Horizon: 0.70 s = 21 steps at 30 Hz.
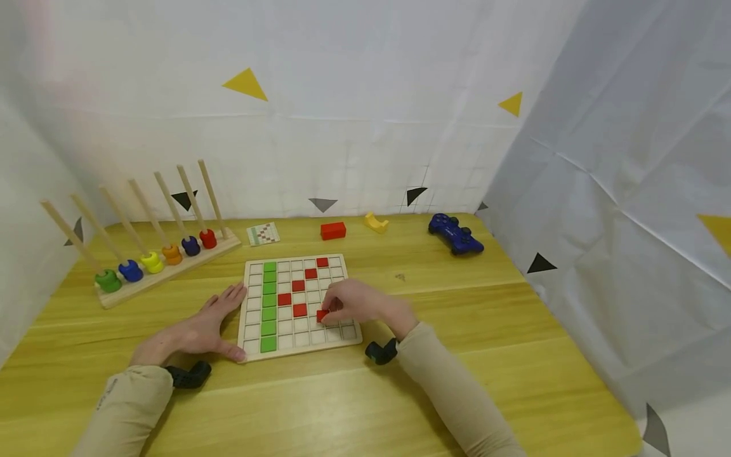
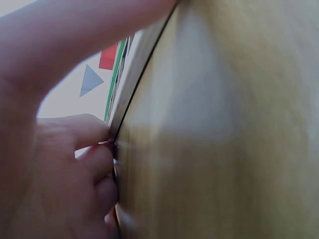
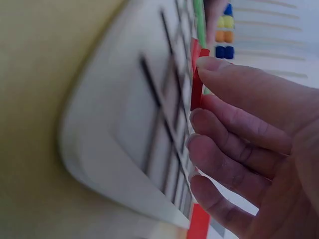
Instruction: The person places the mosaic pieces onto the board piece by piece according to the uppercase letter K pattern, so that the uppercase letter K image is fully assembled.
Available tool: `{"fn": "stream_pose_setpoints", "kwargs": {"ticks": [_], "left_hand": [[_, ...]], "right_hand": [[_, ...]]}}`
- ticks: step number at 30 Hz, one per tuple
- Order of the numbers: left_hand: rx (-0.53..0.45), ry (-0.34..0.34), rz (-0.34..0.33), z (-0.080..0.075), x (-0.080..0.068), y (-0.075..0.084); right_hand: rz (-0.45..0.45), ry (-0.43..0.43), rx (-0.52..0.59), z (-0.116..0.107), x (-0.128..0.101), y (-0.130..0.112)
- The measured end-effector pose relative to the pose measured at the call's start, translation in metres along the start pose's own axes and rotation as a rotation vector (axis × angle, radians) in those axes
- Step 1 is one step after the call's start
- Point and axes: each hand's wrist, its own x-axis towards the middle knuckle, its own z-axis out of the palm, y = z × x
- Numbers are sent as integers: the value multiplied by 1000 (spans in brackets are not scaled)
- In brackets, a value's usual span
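A white grid board (image 1: 338,337) lies on the yellow table. It carries a column of green tiles (image 1: 268,303) and a diagonal run of red tiles (image 1: 304,285). My right hand (image 1: 353,303) pinches a small red tile (image 1: 322,315) at the board's lower right part; in the right wrist view the red tile (image 3: 197,82) stands on edge between thumb and fingertips (image 3: 212,63) just above the board (image 3: 119,129). My left hand (image 1: 201,327) lies flat with fingers spread against the board's left edge (image 2: 130,82), thumb at its near corner.
A wooden peg rack (image 1: 165,266) with coloured rings stands at the back left. Behind the board lie a pattern card (image 1: 263,234), a red block (image 1: 333,230), a yellow piece (image 1: 376,222) and a blue game controller (image 1: 455,233). White sheets wall the table.
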Motion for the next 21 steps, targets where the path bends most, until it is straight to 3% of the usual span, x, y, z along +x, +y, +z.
{"fn": "stream_pose_setpoints", "kwargs": {"ticks": [13,21], "left_hand": [[-5,6,15,-1,0,0],[-6,-4,-4,-1,0,0]], "right_hand": [[-64,8,-65,12,7,-3],[-94,25,-42,16,7,-3]]}}
